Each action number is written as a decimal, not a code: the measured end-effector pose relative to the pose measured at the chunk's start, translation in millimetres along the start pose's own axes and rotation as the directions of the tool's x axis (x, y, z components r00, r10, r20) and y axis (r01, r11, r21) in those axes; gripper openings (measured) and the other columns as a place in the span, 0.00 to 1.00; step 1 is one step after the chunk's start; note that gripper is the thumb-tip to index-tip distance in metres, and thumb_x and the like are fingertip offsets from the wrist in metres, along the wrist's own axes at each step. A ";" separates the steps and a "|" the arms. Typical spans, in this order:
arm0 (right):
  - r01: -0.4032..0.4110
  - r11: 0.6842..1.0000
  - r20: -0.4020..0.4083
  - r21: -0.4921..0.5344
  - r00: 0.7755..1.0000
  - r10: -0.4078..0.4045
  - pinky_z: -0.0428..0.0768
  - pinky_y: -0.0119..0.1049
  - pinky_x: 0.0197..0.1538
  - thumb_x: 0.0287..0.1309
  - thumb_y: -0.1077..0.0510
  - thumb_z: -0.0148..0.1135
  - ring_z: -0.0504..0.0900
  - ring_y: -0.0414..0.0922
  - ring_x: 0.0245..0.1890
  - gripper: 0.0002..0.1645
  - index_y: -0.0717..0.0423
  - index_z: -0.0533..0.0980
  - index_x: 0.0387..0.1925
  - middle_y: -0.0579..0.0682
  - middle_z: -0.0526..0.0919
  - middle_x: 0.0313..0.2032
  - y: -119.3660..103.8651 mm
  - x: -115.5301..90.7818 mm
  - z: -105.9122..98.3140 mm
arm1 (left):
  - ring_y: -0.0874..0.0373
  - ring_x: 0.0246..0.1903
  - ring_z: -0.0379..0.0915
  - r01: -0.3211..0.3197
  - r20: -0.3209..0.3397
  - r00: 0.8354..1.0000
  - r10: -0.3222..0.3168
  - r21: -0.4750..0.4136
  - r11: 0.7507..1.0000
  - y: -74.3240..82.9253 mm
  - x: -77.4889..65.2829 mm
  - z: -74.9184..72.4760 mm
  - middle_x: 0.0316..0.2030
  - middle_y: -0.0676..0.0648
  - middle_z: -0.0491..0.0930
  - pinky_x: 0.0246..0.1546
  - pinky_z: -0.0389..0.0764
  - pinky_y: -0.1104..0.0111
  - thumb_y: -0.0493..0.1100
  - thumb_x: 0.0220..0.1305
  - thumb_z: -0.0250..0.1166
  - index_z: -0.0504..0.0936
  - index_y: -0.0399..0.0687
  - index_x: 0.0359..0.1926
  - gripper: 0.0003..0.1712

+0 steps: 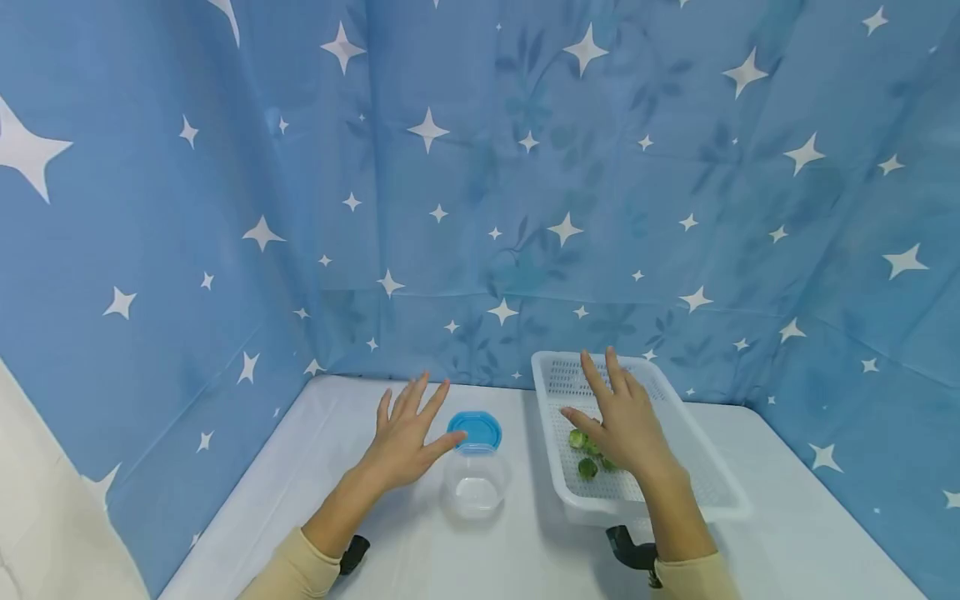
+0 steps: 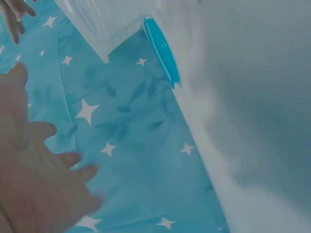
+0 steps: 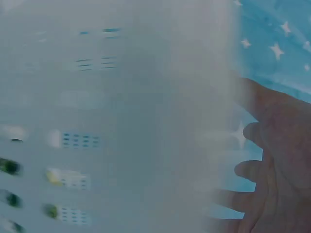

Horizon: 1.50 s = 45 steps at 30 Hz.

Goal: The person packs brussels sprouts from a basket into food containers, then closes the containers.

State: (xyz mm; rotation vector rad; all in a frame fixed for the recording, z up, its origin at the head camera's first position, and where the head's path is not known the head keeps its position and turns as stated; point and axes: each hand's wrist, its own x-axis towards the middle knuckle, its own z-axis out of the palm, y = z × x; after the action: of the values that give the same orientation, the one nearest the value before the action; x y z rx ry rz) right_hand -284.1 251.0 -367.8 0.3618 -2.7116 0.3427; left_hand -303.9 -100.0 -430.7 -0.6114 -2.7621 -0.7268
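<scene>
My left hand [image 1: 401,446] hovers with fingers spread, just left of a clear plastic tub [image 1: 476,492] and a round blue lid [image 1: 480,428] on the table. Nothing is in its grasp; the left wrist view also has this hand [image 2: 41,165] with fingers extended, and the lid [image 2: 163,53]. Over the white perforated basket [image 1: 558,475] my right hand [image 1: 630,429] is held up, fingers apart and holding nothing. Several green Brussels sprouts [image 1: 587,468] lie inside the basket, partly hidden by that hand. In the right wrist view the basket wall is blurred beside the hand [image 3: 282,150].
The white table [image 1: 300,475] bears the tub, lid and basket. A blue curtain [image 1: 465,183] with white stars encloses the back and sides. Black wrist-camera mounts [image 1: 630,550] stick out beneath the forearms.
</scene>
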 end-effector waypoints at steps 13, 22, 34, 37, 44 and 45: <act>0.109 0.988 0.072 0.113 0.990 -0.118 0.75 0.70 0.61 0.73 0.33 0.56 0.75 0.64 0.68 0.46 0.44 0.55 0.83 0.60 0.64 0.78 -15.2 19.6 -72.2 | 0.46 0.38 0.85 0.159 0.344 0.936 0.073 -0.598 0.786 -30.2 -2.1 9.1 0.42 0.38 0.84 0.42 0.83 0.57 0.57 0.76 0.62 0.66 0.52 0.77 0.35; 0.102 0.983 0.129 0.153 0.984 -0.123 0.83 0.60 0.53 0.74 0.38 0.59 0.83 0.59 0.58 0.42 0.51 0.62 0.79 0.60 0.72 0.73 14.8 55.6 -51.1 | 0.48 0.34 0.84 0.182 0.421 0.898 0.127 -0.618 0.765 -29.5 -6.5 15.4 0.37 0.34 0.85 0.35 0.83 0.59 0.49 0.74 0.65 0.65 0.50 0.78 0.36; 0.034 0.926 0.385 0.377 0.903 -0.190 0.86 0.42 0.44 0.68 0.56 0.70 0.87 0.54 0.49 0.28 0.61 0.77 0.66 0.64 0.80 0.64 56.1 65.1 -4.1 | 0.51 0.32 0.83 0.210 0.446 0.882 0.153 -0.662 0.720 -29.3 -11.2 13.8 0.34 0.31 0.82 0.37 0.82 0.60 0.44 0.72 0.67 0.68 0.52 0.76 0.34; 0.029 0.916 0.429 0.400 0.878 -0.215 0.87 0.42 0.45 0.65 0.58 0.72 0.88 0.54 0.48 0.25 0.62 0.81 0.62 0.64 0.82 0.60 61.0 66.3 2.3 | 0.52 0.31 0.82 0.209 0.451 0.877 0.166 -0.669 0.713 -28.3 -10.3 13.9 0.34 0.31 0.82 0.37 0.83 0.59 0.43 0.72 0.67 0.67 0.51 0.76 0.34; -0.011 0.921 0.538 0.390 0.814 -0.218 0.88 0.43 0.46 0.57 0.65 0.76 0.87 0.55 0.49 0.19 0.60 0.86 0.52 0.60 0.88 0.51 60.6 68.0 13.6 | 0.54 0.29 0.81 0.208 0.449 0.876 0.175 -0.679 0.704 -28.2 -8.3 16.3 0.35 0.28 0.81 0.36 0.83 0.60 0.41 0.73 0.66 0.66 0.46 0.77 0.35; -0.029 0.924 0.555 0.381 0.807 -0.204 0.88 0.42 0.45 0.56 0.66 0.76 0.87 0.53 0.48 0.19 0.60 0.87 0.51 0.60 0.89 0.50 60.0 67.6 15.6 | 0.54 0.29 0.81 0.209 0.450 0.876 0.175 -0.681 0.702 -28.2 -8.2 16.7 0.36 0.27 0.81 0.36 0.83 0.60 0.41 0.73 0.66 0.66 0.46 0.77 0.35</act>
State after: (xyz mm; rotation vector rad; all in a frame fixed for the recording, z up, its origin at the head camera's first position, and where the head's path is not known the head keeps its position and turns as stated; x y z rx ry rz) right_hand -367.5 289.1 -365.9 0.8239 -3.2039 0.8551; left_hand -310.9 -116.6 -459.3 -1.0272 -2.8235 -1.9519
